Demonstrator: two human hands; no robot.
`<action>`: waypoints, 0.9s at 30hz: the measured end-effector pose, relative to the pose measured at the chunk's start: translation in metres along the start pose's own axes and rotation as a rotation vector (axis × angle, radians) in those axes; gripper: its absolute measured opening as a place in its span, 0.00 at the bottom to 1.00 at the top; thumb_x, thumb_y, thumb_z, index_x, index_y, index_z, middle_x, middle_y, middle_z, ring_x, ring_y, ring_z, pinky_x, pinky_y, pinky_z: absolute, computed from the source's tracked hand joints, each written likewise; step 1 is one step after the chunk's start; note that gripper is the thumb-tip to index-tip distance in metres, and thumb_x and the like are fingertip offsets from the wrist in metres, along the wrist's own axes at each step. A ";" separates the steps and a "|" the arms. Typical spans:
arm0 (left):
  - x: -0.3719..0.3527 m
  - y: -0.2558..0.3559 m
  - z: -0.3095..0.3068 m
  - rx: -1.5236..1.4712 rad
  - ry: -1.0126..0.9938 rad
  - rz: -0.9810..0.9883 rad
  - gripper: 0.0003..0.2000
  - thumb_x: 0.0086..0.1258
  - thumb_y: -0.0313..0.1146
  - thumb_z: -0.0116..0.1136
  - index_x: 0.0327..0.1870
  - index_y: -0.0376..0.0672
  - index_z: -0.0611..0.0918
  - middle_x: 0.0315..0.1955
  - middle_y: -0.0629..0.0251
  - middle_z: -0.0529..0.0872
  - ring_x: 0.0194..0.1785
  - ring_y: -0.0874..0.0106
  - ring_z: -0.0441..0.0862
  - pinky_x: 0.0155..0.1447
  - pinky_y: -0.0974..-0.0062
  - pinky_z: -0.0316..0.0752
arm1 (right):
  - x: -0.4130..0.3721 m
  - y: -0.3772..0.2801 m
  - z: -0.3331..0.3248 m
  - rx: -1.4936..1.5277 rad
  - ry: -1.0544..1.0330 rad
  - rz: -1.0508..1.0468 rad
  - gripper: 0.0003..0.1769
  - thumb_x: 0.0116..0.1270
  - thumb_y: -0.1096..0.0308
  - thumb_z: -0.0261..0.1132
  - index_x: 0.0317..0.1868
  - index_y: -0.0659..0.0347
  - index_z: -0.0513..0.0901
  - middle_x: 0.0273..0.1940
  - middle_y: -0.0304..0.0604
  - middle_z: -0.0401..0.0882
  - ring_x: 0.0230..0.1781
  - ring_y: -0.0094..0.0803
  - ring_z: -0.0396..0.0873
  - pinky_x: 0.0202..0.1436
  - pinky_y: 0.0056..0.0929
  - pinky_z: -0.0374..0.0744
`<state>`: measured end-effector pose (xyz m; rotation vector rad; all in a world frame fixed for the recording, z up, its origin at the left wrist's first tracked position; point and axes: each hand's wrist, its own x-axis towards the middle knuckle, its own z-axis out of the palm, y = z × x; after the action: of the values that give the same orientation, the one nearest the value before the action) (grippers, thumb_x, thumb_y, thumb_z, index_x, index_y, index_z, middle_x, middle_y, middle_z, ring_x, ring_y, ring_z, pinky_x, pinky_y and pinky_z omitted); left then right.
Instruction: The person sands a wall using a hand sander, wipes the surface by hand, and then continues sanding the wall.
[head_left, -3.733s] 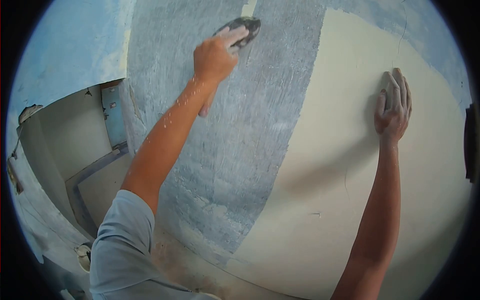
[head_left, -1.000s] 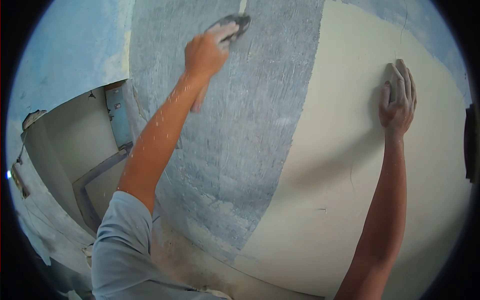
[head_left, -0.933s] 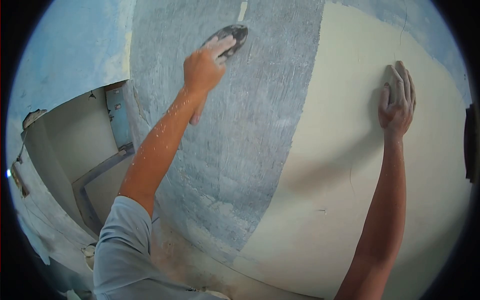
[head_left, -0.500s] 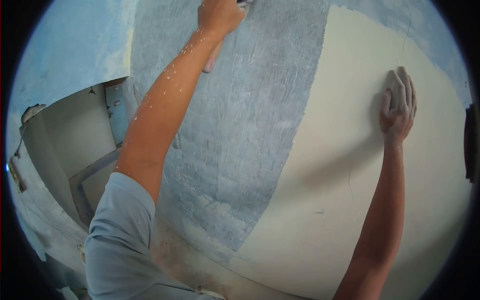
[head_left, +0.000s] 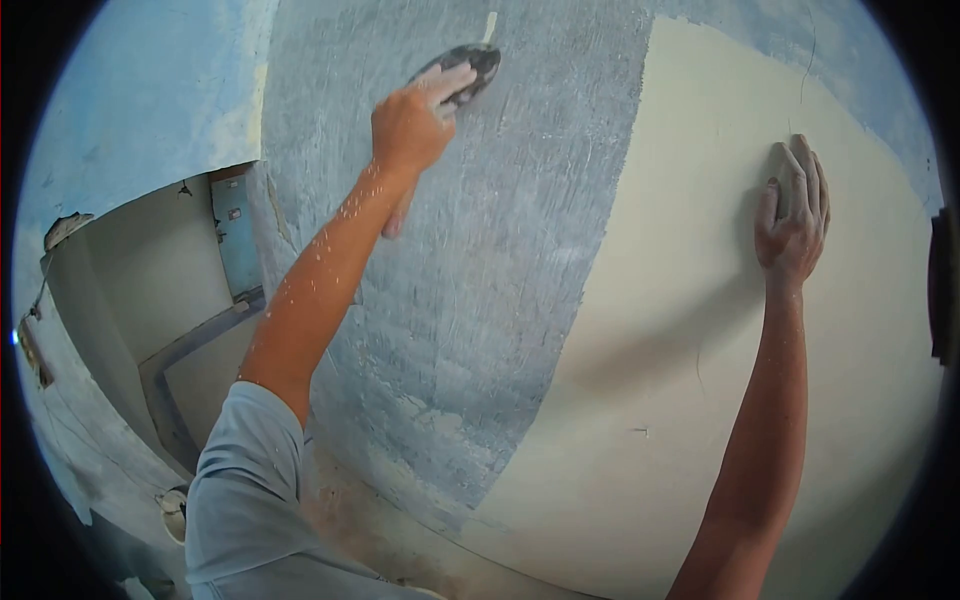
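My left hand (head_left: 410, 130) is closed around a hand tool that looks like a scraper (head_left: 478, 72), its head dark and dusty. Its handle end pokes out below my wrist, and my fingers press along the head. The tool is against the rough grey part of the wall (head_left: 480, 240), just below a short pale streak (head_left: 490, 28). My right hand (head_left: 792, 215) lies open against the smooth cream part of the wall (head_left: 640, 470), fingers pointing up and coated in pale dust. White flecks dot my left forearm.
At the left, an opening (head_left: 140, 270) in the wall shows another space with a blue door (head_left: 238, 235). Blue wall (head_left: 170, 90) surrounds its top. A small nail-like piece (head_left: 642, 432) sticks out of the cream area. A dark object (head_left: 940, 285) stands at the right edge.
My left hand has come down and slightly left along the grey wall with the tool, bringing its dark head into view. The right hand stays in place on the cream wall.
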<state>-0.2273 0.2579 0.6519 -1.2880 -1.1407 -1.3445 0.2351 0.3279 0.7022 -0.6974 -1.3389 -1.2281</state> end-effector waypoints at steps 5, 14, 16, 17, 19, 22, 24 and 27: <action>0.072 0.013 -0.003 0.070 -0.002 -0.067 0.21 0.68 0.29 0.63 0.60 0.66 0.90 0.58 0.66 0.91 0.52 0.54 0.90 0.57 0.59 0.85 | -0.001 0.000 0.000 0.004 -0.004 -0.002 0.25 0.72 0.72 0.62 0.68 0.46 0.84 0.76 0.31 0.77 0.79 0.37 0.72 0.82 0.42 0.69; 0.017 -0.008 0.004 -0.015 0.051 0.034 0.23 0.67 0.25 0.63 0.60 0.63 0.90 0.60 0.72 0.90 0.64 0.58 0.87 0.62 0.61 0.84 | 0.000 0.001 -0.001 -0.010 -0.007 -0.009 0.26 0.72 0.72 0.61 0.69 0.46 0.83 0.76 0.31 0.77 0.79 0.36 0.71 0.82 0.42 0.68; -0.013 -0.004 -0.006 -0.024 0.008 0.008 0.23 0.67 0.25 0.63 0.61 0.63 0.90 0.61 0.73 0.90 0.66 0.59 0.86 0.63 0.62 0.84 | 0.000 0.001 -0.001 -0.009 -0.011 -0.002 0.26 0.72 0.72 0.61 0.69 0.46 0.83 0.76 0.31 0.77 0.79 0.36 0.71 0.82 0.42 0.68; -0.022 -0.005 -0.007 -0.033 -0.039 -0.018 0.24 0.66 0.24 0.64 0.61 0.63 0.90 0.62 0.74 0.89 0.68 0.61 0.84 0.64 0.62 0.84 | 0.000 0.000 0.000 -0.009 -0.009 -0.004 0.26 0.72 0.72 0.61 0.69 0.46 0.83 0.76 0.31 0.77 0.79 0.36 0.71 0.82 0.42 0.68; -0.020 -0.009 -0.004 -0.033 -0.016 0.009 0.24 0.66 0.24 0.64 0.61 0.63 0.89 0.63 0.74 0.89 0.67 0.61 0.85 0.63 0.63 0.84 | 0.000 0.001 0.000 0.007 0.012 -0.010 0.26 0.71 0.72 0.61 0.69 0.46 0.84 0.76 0.32 0.77 0.78 0.37 0.72 0.82 0.42 0.69; 0.021 -0.013 0.007 0.013 0.071 0.059 0.24 0.65 0.26 0.63 0.61 0.65 0.90 0.62 0.73 0.89 0.64 0.59 0.86 0.62 0.62 0.84 | 0.002 -0.002 -0.002 0.021 0.010 -0.007 0.26 0.71 0.72 0.62 0.68 0.47 0.84 0.75 0.32 0.78 0.78 0.37 0.72 0.82 0.42 0.69; 0.062 -0.001 0.002 0.019 0.018 -0.039 0.24 0.65 0.26 0.63 0.61 0.65 0.90 0.61 0.73 0.89 0.64 0.59 0.87 0.62 0.61 0.84 | 0.002 -0.002 -0.002 0.009 0.010 -0.014 0.26 0.71 0.73 0.62 0.68 0.47 0.85 0.75 0.32 0.78 0.78 0.37 0.73 0.82 0.42 0.70; 0.066 0.010 0.002 0.043 -0.014 -0.122 0.26 0.64 0.23 0.61 0.61 0.64 0.90 0.61 0.71 0.89 0.65 0.60 0.86 0.64 0.62 0.83 | 0.003 0.001 -0.002 0.004 0.012 -0.019 0.26 0.71 0.72 0.62 0.68 0.47 0.84 0.75 0.32 0.78 0.78 0.36 0.72 0.81 0.42 0.70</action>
<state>-0.2191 0.2574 0.7184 -1.2153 -1.2685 -1.3942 0.2360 0.3254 0.7044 -0.6747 -1.3402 -1.2425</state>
